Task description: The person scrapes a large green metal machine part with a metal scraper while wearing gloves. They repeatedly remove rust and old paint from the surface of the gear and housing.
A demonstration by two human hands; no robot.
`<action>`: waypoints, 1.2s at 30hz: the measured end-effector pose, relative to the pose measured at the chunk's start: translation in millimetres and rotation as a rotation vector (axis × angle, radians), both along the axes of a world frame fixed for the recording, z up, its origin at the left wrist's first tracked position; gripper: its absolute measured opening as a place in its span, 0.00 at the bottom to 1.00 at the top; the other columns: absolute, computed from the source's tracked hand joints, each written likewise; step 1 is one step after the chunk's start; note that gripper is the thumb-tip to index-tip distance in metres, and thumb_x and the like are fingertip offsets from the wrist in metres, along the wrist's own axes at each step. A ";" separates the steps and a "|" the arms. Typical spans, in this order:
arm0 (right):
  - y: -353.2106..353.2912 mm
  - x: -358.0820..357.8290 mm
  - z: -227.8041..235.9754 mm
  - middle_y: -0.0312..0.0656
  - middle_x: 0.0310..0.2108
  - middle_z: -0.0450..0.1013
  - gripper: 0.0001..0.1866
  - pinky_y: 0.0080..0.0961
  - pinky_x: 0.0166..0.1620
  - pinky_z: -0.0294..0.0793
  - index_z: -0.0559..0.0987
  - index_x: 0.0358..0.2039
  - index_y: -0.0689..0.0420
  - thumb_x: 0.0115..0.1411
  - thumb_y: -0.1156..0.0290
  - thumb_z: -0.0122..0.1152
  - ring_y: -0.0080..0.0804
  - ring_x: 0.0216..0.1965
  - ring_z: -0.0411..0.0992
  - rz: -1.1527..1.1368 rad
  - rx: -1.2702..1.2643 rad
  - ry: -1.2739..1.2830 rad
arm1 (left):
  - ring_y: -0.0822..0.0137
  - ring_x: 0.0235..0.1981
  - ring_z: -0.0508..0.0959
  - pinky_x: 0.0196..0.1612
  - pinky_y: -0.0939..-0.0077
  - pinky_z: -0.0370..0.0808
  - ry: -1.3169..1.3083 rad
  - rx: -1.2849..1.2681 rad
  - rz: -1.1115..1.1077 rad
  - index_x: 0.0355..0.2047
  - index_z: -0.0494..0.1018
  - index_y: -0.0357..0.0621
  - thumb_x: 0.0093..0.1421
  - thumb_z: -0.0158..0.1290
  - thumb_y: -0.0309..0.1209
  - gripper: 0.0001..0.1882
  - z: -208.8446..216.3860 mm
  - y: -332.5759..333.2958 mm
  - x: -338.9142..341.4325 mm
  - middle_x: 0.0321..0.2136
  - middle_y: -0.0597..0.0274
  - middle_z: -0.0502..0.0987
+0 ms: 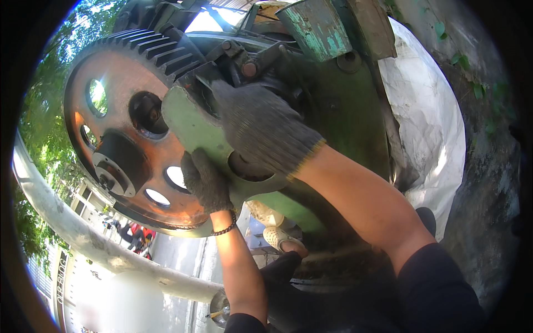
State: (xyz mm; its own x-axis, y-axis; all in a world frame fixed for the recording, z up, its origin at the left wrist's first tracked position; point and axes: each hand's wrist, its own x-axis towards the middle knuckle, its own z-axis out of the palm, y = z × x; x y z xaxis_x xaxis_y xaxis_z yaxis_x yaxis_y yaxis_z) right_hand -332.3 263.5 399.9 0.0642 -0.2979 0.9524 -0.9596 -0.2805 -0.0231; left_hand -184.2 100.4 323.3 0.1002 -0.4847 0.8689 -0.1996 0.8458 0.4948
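Note:
My left hand [208, 180], in a dark grey knit glove, rests against the lower edge of a green metal plate [191, 119], its fingers stretched upward. Behind that plate stands a large toothed gear wheel [116, 69] with a rusty orange face and round holes. My right hand [261, 125], in a matching glove with a yellow cuff edge, is closed at the plate's upper edge, somewhat blurred. A thin grey edge shows at its fingertips; what it belongs to is hidden. Beyond it lie a dark bolted bracket [247, 64] and shaft parts.
A worn green metal bucket-like part [316, 30] sits atop the green machine body [350, 111]. White sheeting [425, 111] hangs beside a wall at right. A pale pipe [100, 236] curves along the left. Below are a foot in a clog [277, 238] and a round container [219, 305].

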 end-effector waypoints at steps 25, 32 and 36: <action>56.3 -111.3 -37.9 0.57 0.44 0.81 0.18 0.39 0.48 0.81 0.81 0.55 0.61 0.65 0.73 0.63 0.53 0.44 0.82 0.365 0.346 -0.027 | 0.63 0.44 0.76 0.51 0.67 0.72 0.005 -0.087 0.135 0.54 0.74 0.32 0.75 0.48 0.43 0.23 -3.8 4.6 -4.7 0.45 0.55 0.79; 50.0 -119.1 -23.3 0.57 0.43 0.81 0.15 0.40 0.49 0.81 0.83 0.52 0.59 0.66 0.72 0.63 0.53 0.45 0.81 0.341 0.322 0.071 | 0.65 0.43 0.76 0.50 0.67 0.73 0.015 -0.051 0.123 0.53 0.75 0.32 0.76 0.48 0.42 0.22 -2.6 4.6 -4.7 0.43 0.56 0.79; 45.2 -122.0 -10.0 0.56 0.43 0.81 0.15 0.41 0.50 0.80 0.83 0.52 0.59 0.65 0.71 0.63 0.52 0.45 0.81 0.333 0.335 0.150 | 0.66 0.42 0.76 0.49 0.67 0.73 0.069 -0.021 0.056 0.53 0.75 0.33 0.76 0.48 0.42 0.21 -3.5 6.4 -6.7 0.43 0.57 0.80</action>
